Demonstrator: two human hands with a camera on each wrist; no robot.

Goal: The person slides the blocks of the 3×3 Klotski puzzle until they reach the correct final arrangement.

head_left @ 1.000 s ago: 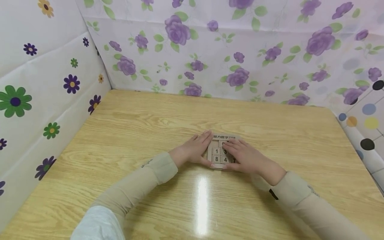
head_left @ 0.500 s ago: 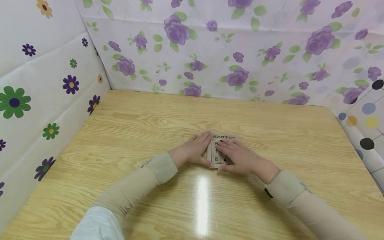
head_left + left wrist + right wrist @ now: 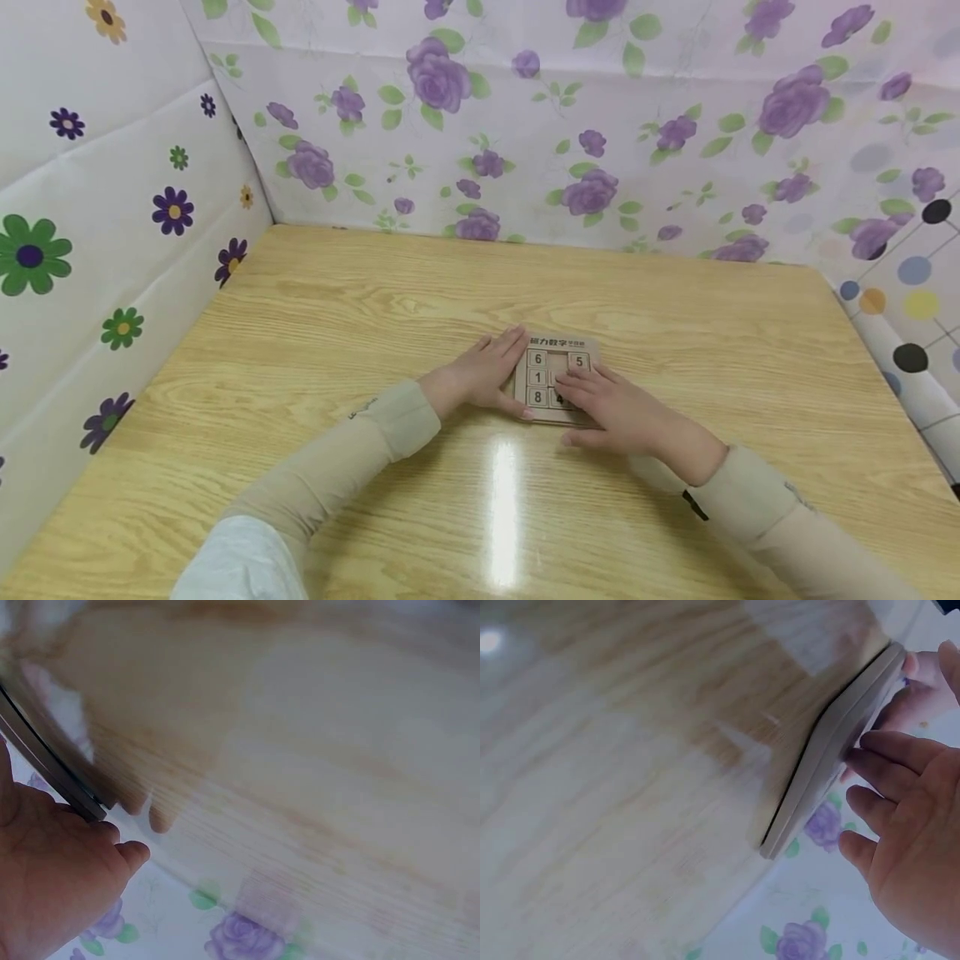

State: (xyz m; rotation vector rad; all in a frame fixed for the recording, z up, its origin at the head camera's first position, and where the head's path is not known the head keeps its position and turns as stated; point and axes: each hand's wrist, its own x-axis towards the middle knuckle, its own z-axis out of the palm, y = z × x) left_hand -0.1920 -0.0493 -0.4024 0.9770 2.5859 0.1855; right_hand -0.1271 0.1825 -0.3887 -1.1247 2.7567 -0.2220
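A wooden number slide puzzle [image 3: 538,414] lies flat on the table, with a printed title along its far edge. In the head view tiles 6, 1 and 8 fill the left column, 5 sits at the top right, and a gap shows in the top row's middle. My left hand [image 3: 480,375] holds the board's left side, thumb at the near corner and fingers along the edge. My right hand [image 3: 618,408] rests fingertips on the middle tiles, its thumb off the near edge; it covers the lower right tiles. The right wrist view shows these fingers [image 3: 885,761] at the board's face.
The wood-grain table [image 3: 360,308] extends around the board, with a bright light reflection [image 3: 504,517] in front. A flowered cloth wall [image 3: 525,125] stands behind the table, and another patterned cloth [image 3: 67,333] runs along the left.
Tile 6 has slid left into the top left corner, and the gap is now at the top middle. My right hand went left, then back right and nearer. The left hand stays put.
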